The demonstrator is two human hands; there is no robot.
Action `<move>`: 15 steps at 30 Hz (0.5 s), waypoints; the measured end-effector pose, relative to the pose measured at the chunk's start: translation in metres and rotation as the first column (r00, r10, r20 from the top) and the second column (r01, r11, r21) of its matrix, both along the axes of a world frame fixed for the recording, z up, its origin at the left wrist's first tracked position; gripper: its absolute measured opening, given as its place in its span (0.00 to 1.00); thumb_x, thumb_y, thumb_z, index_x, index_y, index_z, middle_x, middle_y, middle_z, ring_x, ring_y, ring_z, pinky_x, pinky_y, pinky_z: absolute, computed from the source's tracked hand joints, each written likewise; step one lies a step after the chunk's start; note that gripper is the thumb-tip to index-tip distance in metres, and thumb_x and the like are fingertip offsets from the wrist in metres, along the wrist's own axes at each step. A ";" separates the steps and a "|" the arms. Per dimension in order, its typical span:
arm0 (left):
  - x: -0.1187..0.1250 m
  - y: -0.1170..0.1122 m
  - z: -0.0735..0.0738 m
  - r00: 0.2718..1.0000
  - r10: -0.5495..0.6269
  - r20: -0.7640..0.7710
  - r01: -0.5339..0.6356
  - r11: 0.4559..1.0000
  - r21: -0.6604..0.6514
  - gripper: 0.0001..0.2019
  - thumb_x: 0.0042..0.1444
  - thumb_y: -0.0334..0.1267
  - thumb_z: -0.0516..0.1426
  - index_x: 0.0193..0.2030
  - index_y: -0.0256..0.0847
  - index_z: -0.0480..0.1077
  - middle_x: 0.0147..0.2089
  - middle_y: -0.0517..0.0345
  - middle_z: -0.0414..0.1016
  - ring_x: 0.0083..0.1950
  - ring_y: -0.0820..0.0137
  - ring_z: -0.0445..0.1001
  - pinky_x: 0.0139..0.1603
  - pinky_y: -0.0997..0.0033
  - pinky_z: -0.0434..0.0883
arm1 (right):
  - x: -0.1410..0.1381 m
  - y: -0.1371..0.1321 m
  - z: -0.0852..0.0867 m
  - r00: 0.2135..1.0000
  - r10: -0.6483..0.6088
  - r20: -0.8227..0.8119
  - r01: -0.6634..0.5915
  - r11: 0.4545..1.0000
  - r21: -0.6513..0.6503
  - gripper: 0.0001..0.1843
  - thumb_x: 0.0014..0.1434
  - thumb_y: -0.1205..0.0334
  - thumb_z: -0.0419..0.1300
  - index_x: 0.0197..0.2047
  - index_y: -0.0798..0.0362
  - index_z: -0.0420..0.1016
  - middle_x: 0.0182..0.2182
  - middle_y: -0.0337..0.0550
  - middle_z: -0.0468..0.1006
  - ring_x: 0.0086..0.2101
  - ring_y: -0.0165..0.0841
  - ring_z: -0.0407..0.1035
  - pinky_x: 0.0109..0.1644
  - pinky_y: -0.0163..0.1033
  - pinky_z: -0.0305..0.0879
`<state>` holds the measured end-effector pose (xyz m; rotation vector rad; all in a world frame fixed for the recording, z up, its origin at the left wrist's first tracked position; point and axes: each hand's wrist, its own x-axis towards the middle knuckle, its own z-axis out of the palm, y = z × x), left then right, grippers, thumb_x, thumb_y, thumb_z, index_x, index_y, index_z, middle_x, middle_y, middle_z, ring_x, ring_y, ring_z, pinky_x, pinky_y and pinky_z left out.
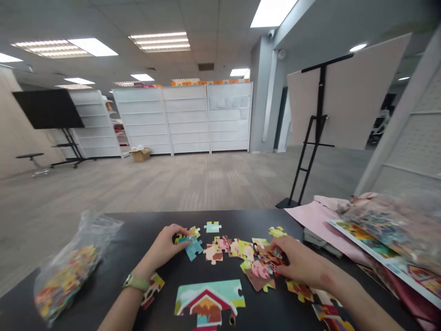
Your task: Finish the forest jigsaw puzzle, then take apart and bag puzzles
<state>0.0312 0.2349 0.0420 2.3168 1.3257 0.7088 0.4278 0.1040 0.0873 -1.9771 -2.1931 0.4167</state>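
Observation:
My left hand (165, 247), with a pale green watch band on its wrist, curls its fingers and thumb around jigsaw puzzle pieces at the table's left middle. A blue puzzle piece (194, 248) sticks out at its fingertips. Over a loose heap of puzzle pieces (259, 270) my right hand (296, 258) bends its fingers, closed on pieces at the heap's right side; its palm side is hidden. Between the hands lie pink and brown pieces (213, 253). A joined puzzle section (210, 296) with a red-roofed barn rests nearest me, partly cut off below.
On the black table (138, 223), a clear bag of puzzle pieces (69, 278) stands left. Pink sheets (310, 214), a printed picture board (396, 259) and another plastic bag (396, 223) crowd the right. More loose pieces (324, 308) lie under my right forearm. An easel (315, 133) stands beyond.

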 end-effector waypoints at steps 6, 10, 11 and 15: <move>-0.007 -0.003 0.002 1.000 -0.024 0.007 0.024 0.998 -0.052 0.15 0.57 0.39 0.60 0.51 0.47 0.79 0.61 0.51 0.74 0.61 0.58 0.72 0.66 0.58 0.64 | 0.004 0.005 -0.002 0.998 0.049 -0.049 -0.048 0.999 0.021 0.20 0.48 0.67 0.60 0.46 0.50 0.76 0.46 0.47 0.78 0.50 0.45 0.70 0.54 0.44 0.63; -0.011 -0.002 -0.002 1.000 0.010 0.028 -0.008 0.998 -0.064 0.23 0.52 0.39 0.63 0.57 0.45 0.75 0.58 0.50 0.77 0.59 0.56 0.74 0.63 0.57 0.67 | 0.001 0.008 -0.005 0.997 0.058 -0.042 -0.058 0.998 -0.012 0.18 0.49 0.69 0.57 0.44 0.49 0.76 0.45 0.46 0.78 0.50 0.44 0.71 0.54 0.44 0.64; -0.013 -0.001 -0.002 0.999 0.022 0.033 -0.020 0.998 -0.067 0.25 0.52 0.40 0.64 0.58 0.44 0.74 0.57 0.50 0.78 0.58 0.56 0.74 0.61 0.58 0.69 | 0.001 0.008 -0.006 0.998 0.050 -0.041 -0.051 0.999 -0.012 0.19 0.48 0.70 0.57 0.44 0.49 0.76 0.45 0.46 0.78 0.49 0.44 0.71 0.53 0.43 0.64; -0.026 0.001 -0.002 0.996 0.081 0.038 -0.078 0.995 -0.067 0.27 0.52 0.40 0.64 0.61 0.43 0.71 0.56 0.50 0.78 0.56 0.58 0.76 0.55 0.62 0.72 | 0.001 0.008 -0.014 0.998 0.041 -0.047 -0.039 0.999 0.035 0.23 0.44 0.72 0.56 0.45 0.49 0.74 0.46 0.46 0.78 0.49 0.43 0.72 0.53 0.41 0.65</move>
